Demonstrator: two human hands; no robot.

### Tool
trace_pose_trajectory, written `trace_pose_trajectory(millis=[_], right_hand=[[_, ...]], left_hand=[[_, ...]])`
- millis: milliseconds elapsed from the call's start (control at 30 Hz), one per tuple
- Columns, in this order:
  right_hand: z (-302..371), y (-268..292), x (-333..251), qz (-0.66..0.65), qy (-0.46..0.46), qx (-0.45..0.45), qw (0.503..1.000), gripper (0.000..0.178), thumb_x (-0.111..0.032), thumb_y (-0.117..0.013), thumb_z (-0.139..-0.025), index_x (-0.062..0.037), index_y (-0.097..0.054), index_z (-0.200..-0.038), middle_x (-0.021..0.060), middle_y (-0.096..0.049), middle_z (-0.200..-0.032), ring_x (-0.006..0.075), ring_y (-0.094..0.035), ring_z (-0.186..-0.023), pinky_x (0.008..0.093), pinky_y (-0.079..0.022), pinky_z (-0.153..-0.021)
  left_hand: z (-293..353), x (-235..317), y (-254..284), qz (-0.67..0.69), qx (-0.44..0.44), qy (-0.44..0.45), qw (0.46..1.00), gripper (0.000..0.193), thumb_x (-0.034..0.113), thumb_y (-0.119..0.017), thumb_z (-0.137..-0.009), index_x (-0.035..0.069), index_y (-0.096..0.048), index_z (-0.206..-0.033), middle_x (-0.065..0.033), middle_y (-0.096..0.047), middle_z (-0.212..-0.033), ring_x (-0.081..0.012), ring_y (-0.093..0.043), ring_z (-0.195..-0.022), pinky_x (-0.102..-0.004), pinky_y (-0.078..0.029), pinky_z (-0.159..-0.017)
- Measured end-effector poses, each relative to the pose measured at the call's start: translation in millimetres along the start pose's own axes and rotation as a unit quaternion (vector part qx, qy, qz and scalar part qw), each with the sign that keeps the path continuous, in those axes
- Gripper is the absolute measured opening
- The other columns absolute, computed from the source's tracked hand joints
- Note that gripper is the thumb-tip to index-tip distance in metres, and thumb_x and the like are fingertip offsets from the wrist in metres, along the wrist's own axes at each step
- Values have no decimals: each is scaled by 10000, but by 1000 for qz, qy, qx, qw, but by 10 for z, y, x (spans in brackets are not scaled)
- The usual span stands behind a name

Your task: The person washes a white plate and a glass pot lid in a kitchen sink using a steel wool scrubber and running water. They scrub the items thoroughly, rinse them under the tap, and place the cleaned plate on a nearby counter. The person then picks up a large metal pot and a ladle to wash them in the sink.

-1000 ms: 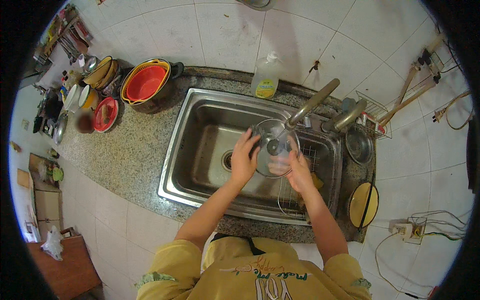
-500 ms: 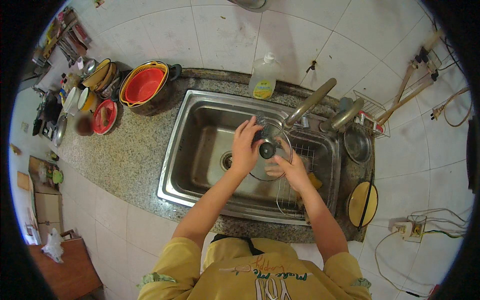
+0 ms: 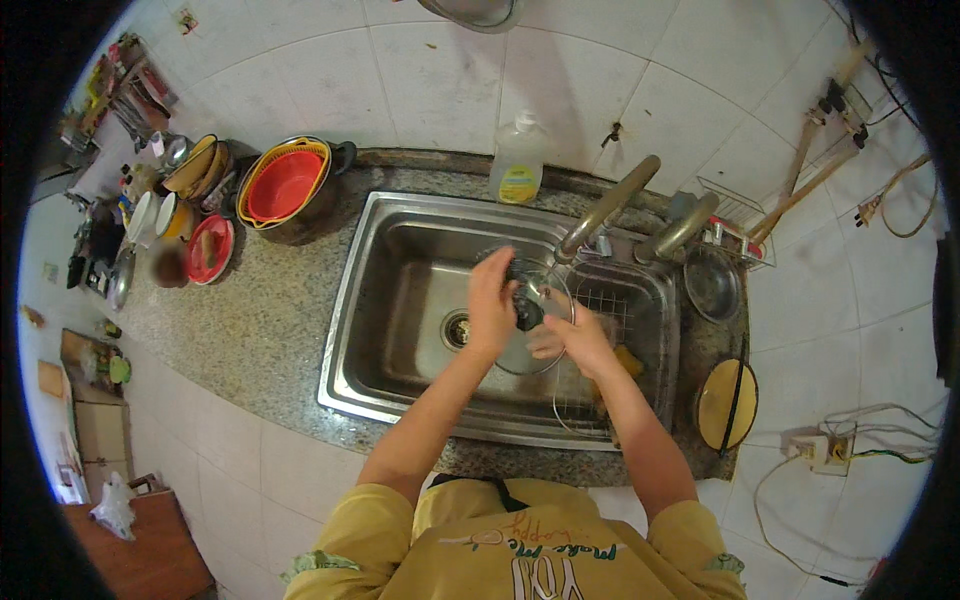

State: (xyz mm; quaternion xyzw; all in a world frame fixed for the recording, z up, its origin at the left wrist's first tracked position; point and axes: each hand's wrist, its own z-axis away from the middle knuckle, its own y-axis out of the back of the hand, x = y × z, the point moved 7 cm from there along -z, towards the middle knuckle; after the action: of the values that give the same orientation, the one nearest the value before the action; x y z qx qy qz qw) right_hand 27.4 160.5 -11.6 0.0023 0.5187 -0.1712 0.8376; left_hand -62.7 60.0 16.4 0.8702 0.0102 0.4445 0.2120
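Over the steel sink [image 3: 400,300] I hold a round, clear glass lid [image 3: 532,362] with a dark knob [image 3: 527,312] in its middle. My right hand [image 3: 578,338] grips it at the right side, and the fingers show through the glass. My left hand [image 3: 490,308] is closed against the lid's upper left part, beside the knob. A dark, rough-looking patch lies by its fingertips; blur hides what it is. The curved faucet [image 3: 610,210] reaches over the sink just beyond the lid.
A wire rack [image 3: 590,400] and something yellow [image 3: 628,362] lie in the sink's right side. Behind stands a clear soap bottle [image 3: 517,165]. A pot with a red basin [image 3: 287,187] is at left; a metal bowl [image 3: 712,285] and yellow dish [image 3: 718,405] sit at right.
My left hand has turned more edge-on and slid slightly over the lid. The lid has tilted a little, its knob shifting left and down. My right hand keeps its hold.
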Motion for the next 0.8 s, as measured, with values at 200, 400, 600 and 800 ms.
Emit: trace_pose_trajectory(millis=[200,400,600,800], right_hand=[[-129,206,159,172,35,59,983,193,-45,-468,-824,23,-472,-1003,128,-576,-871,230,-619,-715,318,-532,-592],[-144,182,179,239,110,105,959,143,-48,-487,-789,28,-537,-900,115,-592,-761,213,-601,-646,318,-488,-581],[-119,213,22,307,182,158,921,155,-113,-547,-731,40,-556,-757,202,-577,-686,342,-569,-635,396,-430,-607],[-140,256,40,356,185,166,901,191,-150,-557,-736,32,-560,-795,201,-577,-723,363,-560,-683,401,-426,-616]], left_hand=[[-96,573,-225,42,-282,-152,946,459,-77,-543,-650,54,-475,-1085,-138,-488,-1089,-333,-442,-1036,-394,-318,-936],[-163,422,-210,-111,-289,-116,944,407,-67,-556,-598,80,-497,-973,-104,-492,-1009,-310,-435,-1024,-451,-286,-957],[-164,407,-238,-124,-268,-144,945,350,-19,-560,-604,85,-512,-935,-85,-490,-927,-279,-446,-1002,-442,-276,-965],[-69,588,-256,-114,-242,-188,945,336,-60,-524,-607,49,-493,-923,-129,-505,-932,-309,-464,-962,-381,-310,-960]])
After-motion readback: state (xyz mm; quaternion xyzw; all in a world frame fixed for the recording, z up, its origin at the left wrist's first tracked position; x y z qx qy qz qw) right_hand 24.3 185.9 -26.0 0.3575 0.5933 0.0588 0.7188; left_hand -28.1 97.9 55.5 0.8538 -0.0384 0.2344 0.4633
